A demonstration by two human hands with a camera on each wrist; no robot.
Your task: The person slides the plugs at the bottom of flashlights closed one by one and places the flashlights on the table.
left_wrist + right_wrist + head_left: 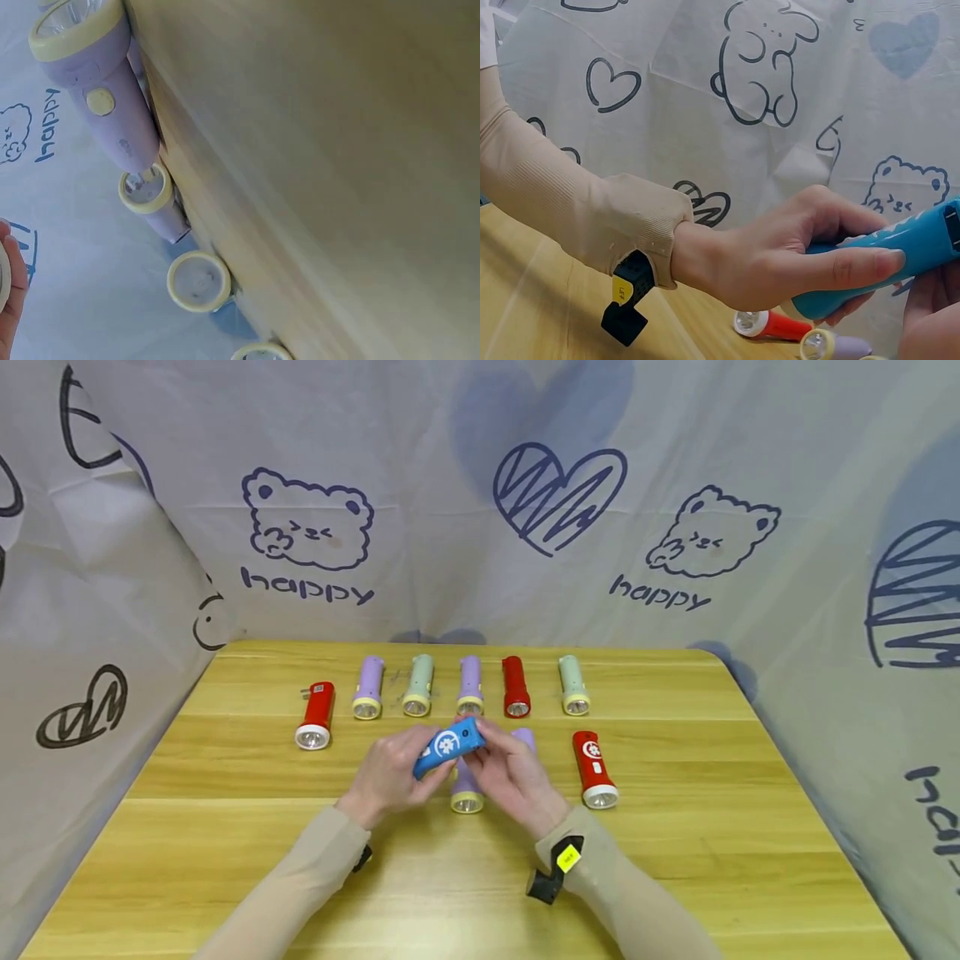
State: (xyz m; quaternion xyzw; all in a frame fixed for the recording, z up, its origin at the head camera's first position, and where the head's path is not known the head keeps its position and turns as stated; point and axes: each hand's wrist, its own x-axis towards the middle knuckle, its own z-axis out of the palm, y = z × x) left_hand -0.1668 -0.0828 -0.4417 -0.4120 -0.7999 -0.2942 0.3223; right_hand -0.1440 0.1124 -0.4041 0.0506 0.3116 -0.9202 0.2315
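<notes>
A blue flashlight (450,745) with a white emblem is held above the table, tilted up to the right. My left hand (390,768) grips its body; in the right wrist view the thumb lies along the side of the blue flashlight (870,271). My right hand (517,777) pinches the tail end with thumb and fingers. Below the hands lies a purple flashlight (467,797) with a cream rim, partly covered. Another purple piece (525,739) shows behind the right hand, mostly hidden. In the left wrist view, a purple flashlight (112,112) with a round button appears close up.
At the back stand in a row a purple flashlight (368,685), a green one (418,685), another purple one (470,677), a red one (516,685) and another green one (573,683). White-rimmed red flashlights lie left (318,710) and right (592,768). A printed cloth (442,560) hangs behind.
</notes>
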